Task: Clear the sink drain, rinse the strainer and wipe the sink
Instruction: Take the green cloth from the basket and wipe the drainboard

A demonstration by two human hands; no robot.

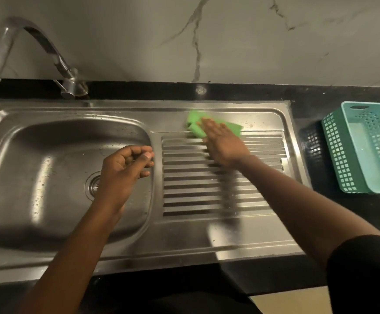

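Note:
The steel sink (48, 214) has a basin on the left and a ribbed drainboard (184, 191) on the right. A green cloth (194, 123) lies at the far edge of the drainboard, and my right hand (223, 146) presses flat on it. Over the basin's right side hovers my left hand (123, 171), its fingers curled loosely with nothing visible in them. The drain strainer (93, 184) sits in the basin floor, half hidden behind that hand. Water drops dot the basin.
A curved steel tap (55, 57) stands behind the basin at the far left. A teal plastic basket (334, 155) sits on the black counter (309, 109) to the right of the sink. A marble wall rises behind.

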